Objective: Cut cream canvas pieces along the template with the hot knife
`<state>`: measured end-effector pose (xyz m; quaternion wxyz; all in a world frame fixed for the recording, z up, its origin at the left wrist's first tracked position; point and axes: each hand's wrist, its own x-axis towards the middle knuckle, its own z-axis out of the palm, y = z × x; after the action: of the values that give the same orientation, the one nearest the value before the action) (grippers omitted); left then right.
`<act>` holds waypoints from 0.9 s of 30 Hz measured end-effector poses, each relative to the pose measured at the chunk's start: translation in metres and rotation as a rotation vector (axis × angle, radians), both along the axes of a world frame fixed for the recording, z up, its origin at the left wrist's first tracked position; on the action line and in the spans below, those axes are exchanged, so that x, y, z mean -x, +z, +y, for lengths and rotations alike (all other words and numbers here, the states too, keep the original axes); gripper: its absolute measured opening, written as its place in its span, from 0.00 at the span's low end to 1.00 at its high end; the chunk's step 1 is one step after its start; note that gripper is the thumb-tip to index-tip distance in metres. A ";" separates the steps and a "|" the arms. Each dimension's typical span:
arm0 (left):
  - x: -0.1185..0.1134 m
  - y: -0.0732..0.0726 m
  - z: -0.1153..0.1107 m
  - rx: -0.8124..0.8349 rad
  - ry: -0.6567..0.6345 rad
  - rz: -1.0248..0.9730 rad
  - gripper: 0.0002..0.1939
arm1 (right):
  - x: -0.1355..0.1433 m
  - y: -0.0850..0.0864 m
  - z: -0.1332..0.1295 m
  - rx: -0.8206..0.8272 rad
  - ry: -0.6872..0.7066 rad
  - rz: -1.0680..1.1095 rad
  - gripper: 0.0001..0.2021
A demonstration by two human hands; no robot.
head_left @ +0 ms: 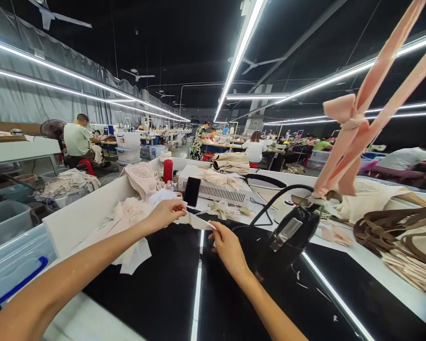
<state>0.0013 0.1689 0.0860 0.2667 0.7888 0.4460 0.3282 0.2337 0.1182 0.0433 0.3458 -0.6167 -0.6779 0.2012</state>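
Observation:
Stretched between my two hands is a narrow cream fabric strip (pixel 195 220), raised over the glossy black work surface (pixel 156 293). My left hand (pixel 167 213) pinches its left end, close to a pile of pale fabric pieces (pixel 129 213). The right end is pinched between the thumb and fingers of my right hand (pixel 227 241). Behind the strip a dark phone (pixel 192 191) leans upright. To the right of my right hand is a black machine head (pixel 296 232) with pink ribbon (pixel 351 123) tied on top.
A red bottle (pixel 168 170) and a white vented box (pixel 216 189) stand at the back. Brown straps (pixel 394 232) and stacked cream pieces (pixel 412 272) lie at the right. Blue-edged bins (pixel 14 270) sit at the left. Several people work farther off.

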 end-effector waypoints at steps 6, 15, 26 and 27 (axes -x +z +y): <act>0.004 -0.034 -0.008 -0.061 -0.083 0.212 0.10 | -0.014 -0.011 -0.005 -0.105 -0.013 -0.236 0.21; 0.001 -0.042 -0.007 -0.107 -0.030 0.342 0.21 | -0.033 -0.030 0.005 -0.064 -0.082 -0.170 0.20; -0.018 -0.067 0.002 -0.111 -0.182 0.513 0.20 | -0.054 -0.050 0.018 -0.064 -0.071 -0.138 0.13; -0.018 -0.070 0.001 -0.112 -0.177 0.532 0.21 | -0.057 -0.051 0.017 -0.064 -0.057 -0.164 0.13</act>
<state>0.0188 0.1701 0.0165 0.1238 0.8966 0.4109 0.1092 0.2905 0.1354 -0.0073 0.3144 -0.6388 -0.6922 0.1181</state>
